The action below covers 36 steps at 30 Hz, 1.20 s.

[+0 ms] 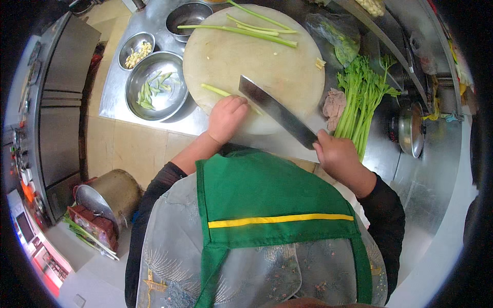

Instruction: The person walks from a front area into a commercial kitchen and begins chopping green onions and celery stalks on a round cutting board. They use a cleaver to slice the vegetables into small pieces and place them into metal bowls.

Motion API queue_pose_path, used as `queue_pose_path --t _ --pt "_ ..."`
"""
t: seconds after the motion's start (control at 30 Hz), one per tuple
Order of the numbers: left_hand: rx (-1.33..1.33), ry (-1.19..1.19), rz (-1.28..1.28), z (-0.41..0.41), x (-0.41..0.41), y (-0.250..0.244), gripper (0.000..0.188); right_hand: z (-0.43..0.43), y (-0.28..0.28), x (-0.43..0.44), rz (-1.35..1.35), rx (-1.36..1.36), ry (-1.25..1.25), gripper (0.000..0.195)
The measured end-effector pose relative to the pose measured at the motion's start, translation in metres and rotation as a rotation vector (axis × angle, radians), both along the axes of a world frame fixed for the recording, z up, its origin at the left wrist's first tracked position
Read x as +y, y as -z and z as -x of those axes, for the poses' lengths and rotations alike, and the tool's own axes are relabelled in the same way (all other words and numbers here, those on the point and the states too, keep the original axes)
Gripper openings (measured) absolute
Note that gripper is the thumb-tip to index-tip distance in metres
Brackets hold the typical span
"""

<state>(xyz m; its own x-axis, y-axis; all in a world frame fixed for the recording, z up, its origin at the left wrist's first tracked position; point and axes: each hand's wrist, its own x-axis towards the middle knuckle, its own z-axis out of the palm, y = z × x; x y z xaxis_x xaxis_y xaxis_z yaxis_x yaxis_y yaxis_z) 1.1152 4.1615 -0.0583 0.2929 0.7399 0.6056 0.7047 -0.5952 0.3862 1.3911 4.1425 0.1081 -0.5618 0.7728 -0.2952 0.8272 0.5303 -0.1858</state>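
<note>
My left hand (229, 117) presses a celery stalk (215, 90) down near the front of a round cutting board (254, 69). Both ends of the stalk show past my fingers. In my right hand (335, 154) is the handle of a cleaver (275, 109). Its broad blade slants up and left over the board, just right of the held stalk. Several trimmed celery stalks (262, 36) lie across the far side of the board. A few small cut bits (320, 63) rest by its right edge.
Left of the board stand a metal bowl (134, 92) of slant-cut green pieces, a smaller bowl (123, 50) of pale chopped bits and a dark bowl (188, 15). To the right lie a leafy celery bunch (358, 104), a crumpled cloth (334, 106) and a plastic bag (335, 34) of greens.
</note>
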Motion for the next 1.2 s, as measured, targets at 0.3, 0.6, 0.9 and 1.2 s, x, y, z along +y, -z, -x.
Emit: queue_pose_path --t 0.3,0.6,0.9,1.2 --pt "-0.088 -0.313 0.018 0.007 0.001 -0.022 0.019 0.0 0.037 0.008 0.116 0.032 0.154 0.023" --pt "-0.108 -0.181 0.117 0.011 -0.006 -0.003 0.021 0.006 -0.005 -0.004 -0.066 0.065 -0.093 0.018" --pt "-0.09 -0.142 0.052 0.012 -0.004 0.002 0.018 0.021 0.009 0.004 0.07 -0.067 0.03 0.02" --pt "-0.115 -0.147 0.057 0.012 -0.004 0.009 0.016 0.036 0.011 0.017 0.119 -0.119 0.064 0.021"
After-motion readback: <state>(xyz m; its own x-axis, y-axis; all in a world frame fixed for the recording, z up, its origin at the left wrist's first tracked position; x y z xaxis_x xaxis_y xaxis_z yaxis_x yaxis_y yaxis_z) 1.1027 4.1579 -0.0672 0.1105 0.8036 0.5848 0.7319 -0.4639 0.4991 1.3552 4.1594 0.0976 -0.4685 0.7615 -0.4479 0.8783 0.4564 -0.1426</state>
